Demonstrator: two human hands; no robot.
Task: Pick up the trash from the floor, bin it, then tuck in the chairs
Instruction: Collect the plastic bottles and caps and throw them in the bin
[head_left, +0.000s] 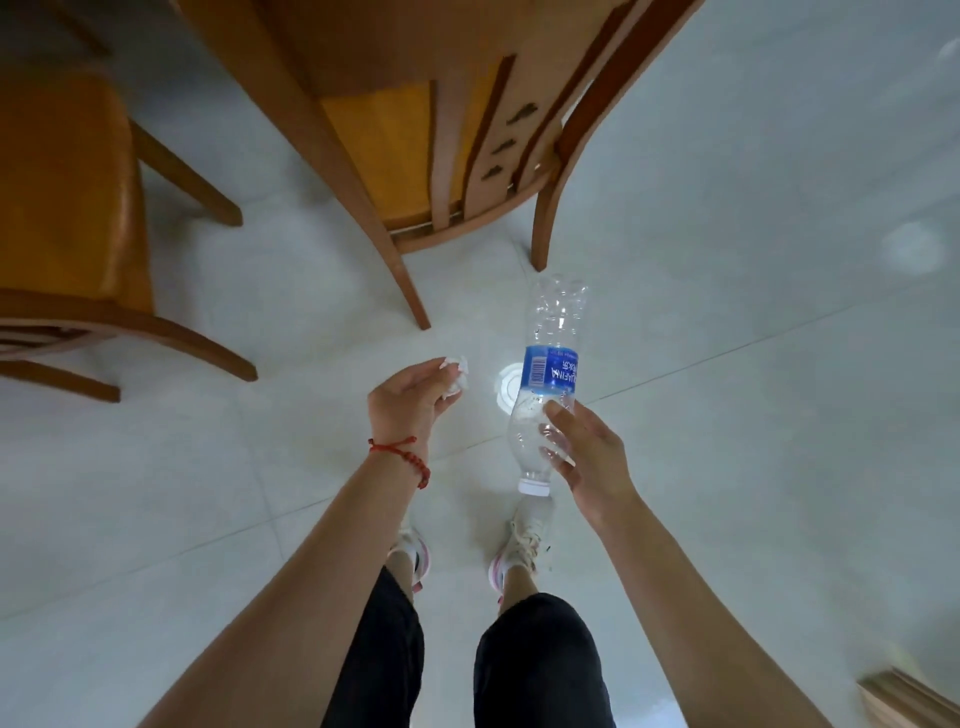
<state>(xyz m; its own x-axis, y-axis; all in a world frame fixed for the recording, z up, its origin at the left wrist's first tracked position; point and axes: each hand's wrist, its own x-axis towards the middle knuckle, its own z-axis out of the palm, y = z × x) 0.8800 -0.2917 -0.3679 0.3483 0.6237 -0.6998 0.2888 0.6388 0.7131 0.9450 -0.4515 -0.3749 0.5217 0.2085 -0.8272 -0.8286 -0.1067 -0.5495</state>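
The right hand (587, 447) grips a clear plastic bottle (548, 384) by its shoulder, thumb on the near side and fingers curled round the far side, showing faintly through the plastic. The bottle is held above the floor (753, 338), cap end toward the person and base pointing away toward the chairs. It looks empty, with a ribbed, slightly dented body, a blue label (551, 374) wrapped round its middle carrying white lettering and a barcode, and a white cap (534, 487) screwed on at the lower end.

The left hand (410, 400) is closed loosely on a small wad of crumpled white paper (457, 376) — the wad pokes out past the fingertips. A red braided cord (402, 454) circles that wrist.

Below the hands lie pale glossy floor tiles, with a bright round glare just left of the bottle's label. Two wooden chairs stand ahead: one (457, 156) straight in front, its slatted back toward the person and its rear legs near the bottle's base, and another (67, 208) at the left edge with an orange-brown seat. Both are well apart from the hands.

The person's legs in dark cropped trousers and feet in white shoes (519, 545) with pink trim stand directly under the bottle's cap — the left shoe partly hidden by the left forearm.
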